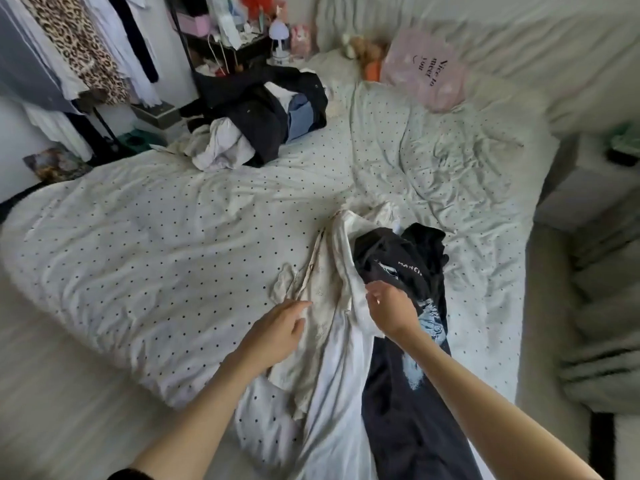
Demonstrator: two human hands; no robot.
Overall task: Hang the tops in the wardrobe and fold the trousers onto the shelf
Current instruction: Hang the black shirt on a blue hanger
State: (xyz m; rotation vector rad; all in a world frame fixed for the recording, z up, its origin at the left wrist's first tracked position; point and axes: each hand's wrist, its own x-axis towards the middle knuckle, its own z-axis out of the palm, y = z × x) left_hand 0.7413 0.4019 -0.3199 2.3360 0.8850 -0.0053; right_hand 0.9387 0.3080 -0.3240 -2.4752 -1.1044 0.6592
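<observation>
White cotton top [332,341], crumpled and long, lies on the near edge of the polka-dot bed cover [156,254], its long axis running from the camera side away toward mid-bed, slightly leaning right. Black printed top [408,358] lies just beside it on the right, roughly parallel, with the white fabric overlapping its left edge. Right hand [391,310]: grip narrow, fingers curled and pinching a fold of the white top where it meets the black one. Left hand [277,327]: fingers relaxed and spread, fingertips touching the white top's left margin, holding nothing. Both hands sit at mid-length of the garment; the collar end appears to lie farther from the person. Judgement: lifting calls for a reach forward along the axis. Hanging clothes rail [86,46] stands well apart, far left; mixed clothes pile [263,123] beyond.
</observation>
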